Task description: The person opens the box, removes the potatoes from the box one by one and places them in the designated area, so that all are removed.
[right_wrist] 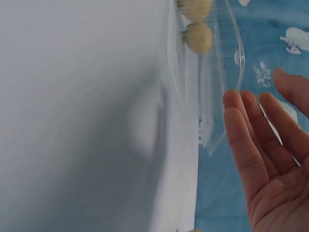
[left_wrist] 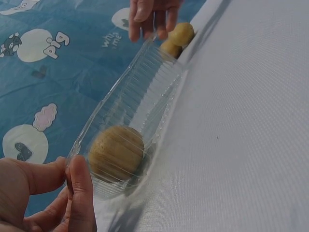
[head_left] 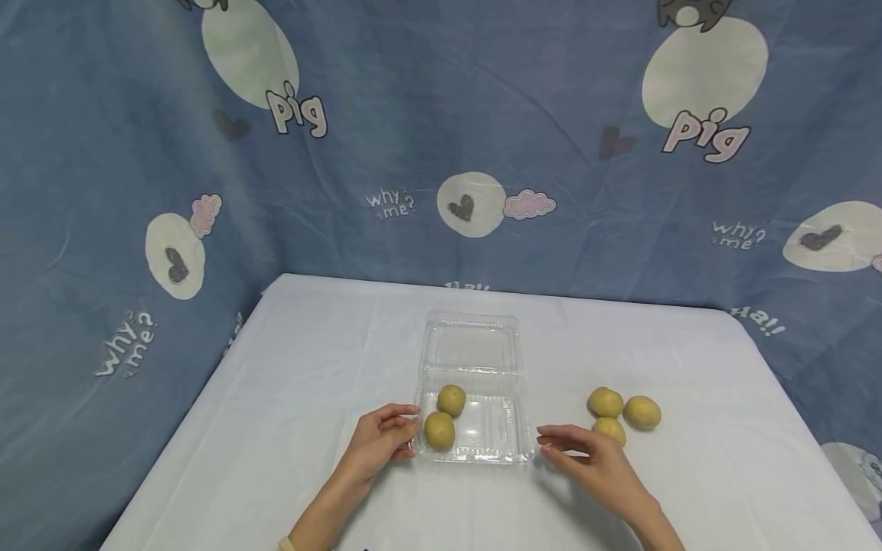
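A clear plastic clamshell box (head_left: 485,428) lies on the table with its lid (head_left: 472,344) folded back, away from me. Two potatoes sit in the left part of its base, a nearer potato (head_left: 439,431) and a farther potato (head_left: 451,399). My left hand (head_left: 382,440) pinches the box's left rim between thumb and fingers, plainest in the left wrist view. At the opposite side is my right hand (head_left: 592,463), its fingers extended and thumb apart. In the right wrist view its fingertips (right_wrist: 231,99) are at the rim; whether they touch it I cannot tell.
Three more potatoes (head_left: 642,413) form a cluster on the table, just beyond my right hand. A white cloth (head_left: 289,367) covers the table. Behind and to the left hangs a blue printed curtain (head_left: 386,138), close to the table's far edge.
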The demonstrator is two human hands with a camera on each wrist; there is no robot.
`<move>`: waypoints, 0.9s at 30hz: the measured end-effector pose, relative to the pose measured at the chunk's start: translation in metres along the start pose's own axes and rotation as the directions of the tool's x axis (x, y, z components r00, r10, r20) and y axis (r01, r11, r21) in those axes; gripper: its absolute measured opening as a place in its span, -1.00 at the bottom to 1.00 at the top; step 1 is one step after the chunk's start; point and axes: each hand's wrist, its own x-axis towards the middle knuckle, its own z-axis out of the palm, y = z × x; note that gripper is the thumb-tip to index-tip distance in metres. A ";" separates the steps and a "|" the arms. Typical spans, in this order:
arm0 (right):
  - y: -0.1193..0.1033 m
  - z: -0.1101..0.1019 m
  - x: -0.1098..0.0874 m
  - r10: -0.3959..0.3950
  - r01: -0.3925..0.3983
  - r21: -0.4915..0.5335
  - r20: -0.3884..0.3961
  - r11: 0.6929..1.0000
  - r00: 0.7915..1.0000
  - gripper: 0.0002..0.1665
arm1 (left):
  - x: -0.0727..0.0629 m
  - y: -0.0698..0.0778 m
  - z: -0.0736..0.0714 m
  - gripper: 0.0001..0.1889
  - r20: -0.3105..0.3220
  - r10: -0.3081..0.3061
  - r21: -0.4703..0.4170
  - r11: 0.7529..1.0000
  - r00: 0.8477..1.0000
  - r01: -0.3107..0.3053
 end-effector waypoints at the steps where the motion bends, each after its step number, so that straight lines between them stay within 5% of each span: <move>1: -0.001 0.001 0.001 0.004 -0.004 0.000 0.004 1.000 1.000 -0.64 | 0.000 0.000 0.000 -0.61 0.003 0.000 0.001 1.000 1.000 0.000; 20: -0.020 0.014 0.019 -0.019 0.019 -0.004 0.006 1.000 1.000 -0.64 | 0.001 0.000 0.001 -0.61 -0.008 -0.011 -0.003 1.000 1.000 0.011; 27: -0.029 0.027 0.033 -0.041 0.041 -0.001 0.071 0.999 0.997 -0.65 | 0.002 -0.001 0.001 -0.62 -0.012 -0.014 -0.009 1.000 1.000 0.014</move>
